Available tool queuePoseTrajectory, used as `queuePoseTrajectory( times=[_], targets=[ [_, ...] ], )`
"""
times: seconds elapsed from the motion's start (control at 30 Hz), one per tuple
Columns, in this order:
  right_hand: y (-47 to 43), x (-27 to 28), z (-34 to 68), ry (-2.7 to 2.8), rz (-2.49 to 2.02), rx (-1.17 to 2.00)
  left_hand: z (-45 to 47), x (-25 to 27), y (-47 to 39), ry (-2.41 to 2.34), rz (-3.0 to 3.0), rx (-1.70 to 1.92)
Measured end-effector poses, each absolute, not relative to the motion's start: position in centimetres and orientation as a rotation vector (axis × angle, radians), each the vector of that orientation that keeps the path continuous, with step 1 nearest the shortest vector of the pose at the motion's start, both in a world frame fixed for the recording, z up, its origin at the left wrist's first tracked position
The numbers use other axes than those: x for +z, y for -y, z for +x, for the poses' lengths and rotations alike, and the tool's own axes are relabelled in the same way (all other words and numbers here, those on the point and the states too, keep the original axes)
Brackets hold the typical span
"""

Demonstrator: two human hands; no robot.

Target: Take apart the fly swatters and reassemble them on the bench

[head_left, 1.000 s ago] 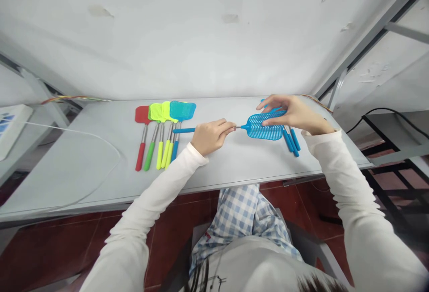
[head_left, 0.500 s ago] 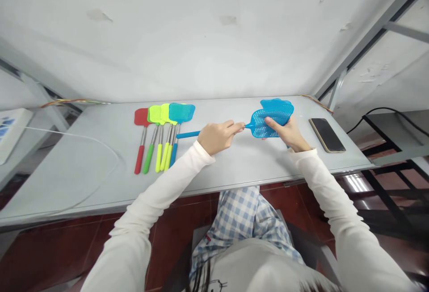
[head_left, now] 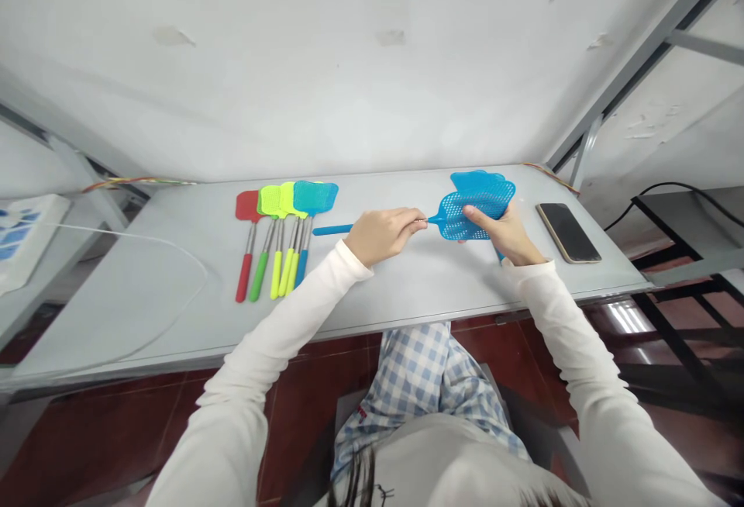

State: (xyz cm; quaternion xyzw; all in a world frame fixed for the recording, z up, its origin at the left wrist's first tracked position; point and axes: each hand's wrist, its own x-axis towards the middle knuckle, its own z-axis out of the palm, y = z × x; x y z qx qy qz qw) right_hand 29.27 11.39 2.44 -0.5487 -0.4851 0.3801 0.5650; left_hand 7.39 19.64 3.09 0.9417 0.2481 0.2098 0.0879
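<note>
Grey surface [head_left: 401, 286]: blue swatter [head_left: 450, 216] held above — left fingers [head_left: 411, 220] grasping near its neck [head_left: 434, 219], right fingers [head_left: 477, 217] grasping its head [head_left: 477, 200]. Head might bend — cause: right grip tightening too far.

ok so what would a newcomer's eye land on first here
Probably the blue fly swatter, held crosswise over the table, with the left hand around its rod and the right hand gripping its mesh head. Next, the bright group of swatters lying further left, with red, green, yellow and blue handles. Then the dark phone on the table's right side.
</note>
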Motion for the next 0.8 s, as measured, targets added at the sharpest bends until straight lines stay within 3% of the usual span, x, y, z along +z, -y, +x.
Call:
queuePoseTrajectory(
  times=[0.17, 0.4, 0.57, 0.8],
  targets=[
    [-11.5, 2.8, 31.0, 1.293, -1.395, 0.700, 6.7, 4.0, -20.4, -0.836, 2.816, 0.517],
    [-11.4, 2.5, 28.7, 1.844, -1.571, -0.355, 7.6, 2.7, -19.5, -1.068, 2.868, 0.411],
    [-13.2, 2.4, 27.8, 2.465, -1.382, -0.584, 8.4, 2.3, -18.9, -1.112, 2.910, 0.401],
    [-15.1, 2.8, 29.6, 2.627, -1.316, -0.603, 8.7, 2.1, -19.3, -1.074, 2.780, 0.324]
  ],
)
